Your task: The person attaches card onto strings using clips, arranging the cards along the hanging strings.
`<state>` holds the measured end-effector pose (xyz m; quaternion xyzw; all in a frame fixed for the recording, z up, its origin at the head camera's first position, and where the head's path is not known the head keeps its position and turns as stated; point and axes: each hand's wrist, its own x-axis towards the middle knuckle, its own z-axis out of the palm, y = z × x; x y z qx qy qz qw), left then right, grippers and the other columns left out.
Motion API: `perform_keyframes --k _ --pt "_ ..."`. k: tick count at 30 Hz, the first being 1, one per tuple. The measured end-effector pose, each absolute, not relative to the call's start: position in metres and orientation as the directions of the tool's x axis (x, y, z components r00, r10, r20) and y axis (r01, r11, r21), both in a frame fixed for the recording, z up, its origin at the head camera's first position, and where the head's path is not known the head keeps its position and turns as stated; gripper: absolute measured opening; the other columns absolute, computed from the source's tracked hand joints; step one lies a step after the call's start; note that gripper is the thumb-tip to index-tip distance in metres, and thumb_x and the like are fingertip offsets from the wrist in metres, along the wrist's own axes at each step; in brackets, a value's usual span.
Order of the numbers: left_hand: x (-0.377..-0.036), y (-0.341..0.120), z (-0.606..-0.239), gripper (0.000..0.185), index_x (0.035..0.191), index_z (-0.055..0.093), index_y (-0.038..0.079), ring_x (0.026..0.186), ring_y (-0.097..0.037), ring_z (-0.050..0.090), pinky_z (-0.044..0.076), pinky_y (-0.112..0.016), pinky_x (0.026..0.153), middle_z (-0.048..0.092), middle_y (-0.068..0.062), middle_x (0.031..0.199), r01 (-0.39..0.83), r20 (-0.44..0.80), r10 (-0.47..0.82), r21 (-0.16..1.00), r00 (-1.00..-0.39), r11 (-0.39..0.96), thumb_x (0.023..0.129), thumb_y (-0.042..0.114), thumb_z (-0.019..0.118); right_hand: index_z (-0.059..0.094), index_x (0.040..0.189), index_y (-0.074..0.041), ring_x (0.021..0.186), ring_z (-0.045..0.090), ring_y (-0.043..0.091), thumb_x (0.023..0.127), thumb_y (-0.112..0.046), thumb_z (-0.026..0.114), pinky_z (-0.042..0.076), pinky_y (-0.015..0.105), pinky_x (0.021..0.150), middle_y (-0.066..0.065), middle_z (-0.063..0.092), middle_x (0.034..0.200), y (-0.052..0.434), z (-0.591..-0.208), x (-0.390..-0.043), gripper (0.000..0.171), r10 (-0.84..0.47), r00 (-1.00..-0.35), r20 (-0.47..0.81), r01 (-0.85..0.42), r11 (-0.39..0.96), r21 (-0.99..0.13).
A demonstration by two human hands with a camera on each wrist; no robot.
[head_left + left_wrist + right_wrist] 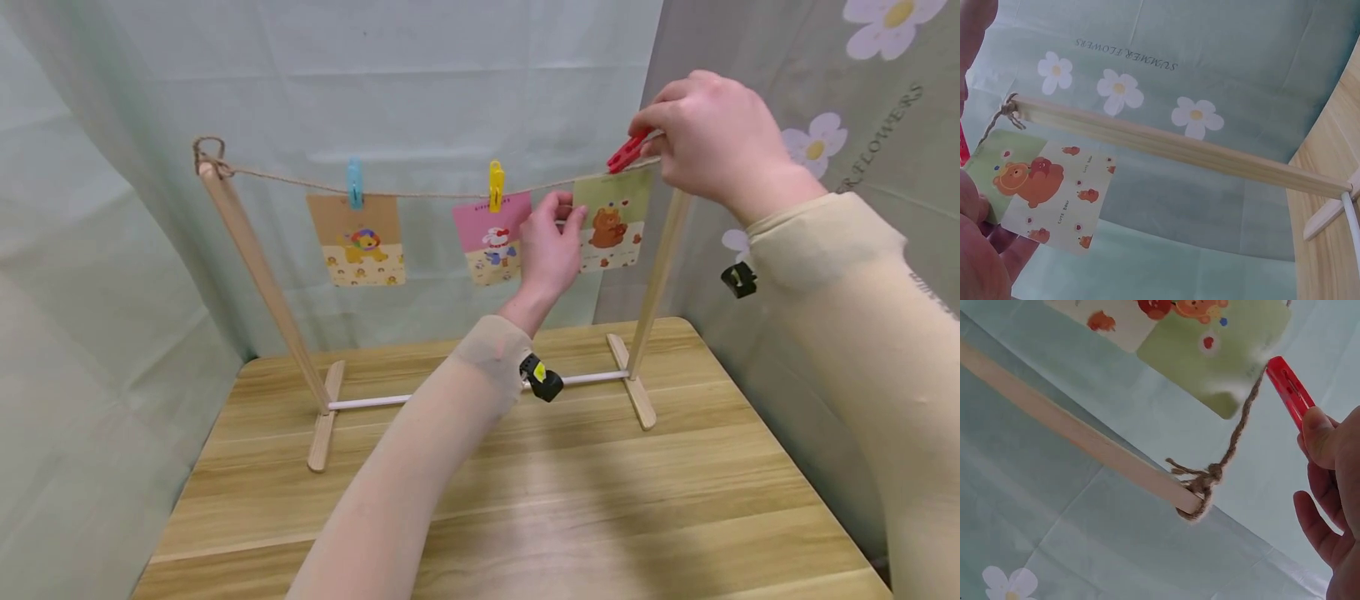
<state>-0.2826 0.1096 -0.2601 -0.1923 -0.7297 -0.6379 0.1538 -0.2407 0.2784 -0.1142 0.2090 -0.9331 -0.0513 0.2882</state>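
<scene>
A green and cream bear card point(609, 218) is at the right end of a twine line point(435, 195). My left hand point(551, 242) pinches the card by its left edge, thumb in front and fingers behind in the left wrist view. Above the card's top edge, my right hand point(712, 137) pinches a red clothespin point(626, 155), tilted, its tip at the twine. Whether its jaws grip the card cannot be told. A pink card point(491, 237) hangs from a yellow clothespin point(496, 185), just left of my left hand. Further left, an orange lion card point(358, 242) hangs from a blue clothespin point(355, 183).
Two wooden posts carry the twine, the left post point(262, 283) and the right post point(660, 283), the twine knotted at their tops. A white rod point(371, 402) joins their feet on the wooden table point(600, 500). Pale curtains point(450, 83) stand behind and at the sides.
</scene>
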Motion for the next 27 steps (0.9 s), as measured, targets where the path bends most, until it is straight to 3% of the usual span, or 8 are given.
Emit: perform_keyframes --k 14,27 --pt "-0.285 0.110 -0.264 0.028 0.134 0.066 0.004 0.091 -0.015 0.066 0.057 -0.023 0.072 0.072 -0.005 0.112 0.464 0.458 0.071 0.876 -0.886 0.133 0.110 0.016 0.064 0.079 0.110 0.001 0.104 0.059 0.047 0.094 0.011 0.065 0.050 0.065 0.096 0.024 0.075 0.109 0.272 -0.112 -0.241 0.024 -0.468 -0.744 0.477 -0.369 0.883 0.291" --pt "-0.283 0.111 -0.265 0.024 0.130 0.067 0.004 0.092 -0.015 0.068 0.057 -0.022 0.072 0.072 -0.004 0.111 0.465 0.461 0.063 0.878 -0.885 0.113 0.109 0.015 0.064 0.081 0.109 -0.001 0.100 0.059 0.045 0.092 0.008 0.070 0.051 0.065 0.088 0.021 0.077 0.110 0.278 -0.124 -0.246 0.022 -0.483 -0.734 0.478 -0.379 0.875 0.302"
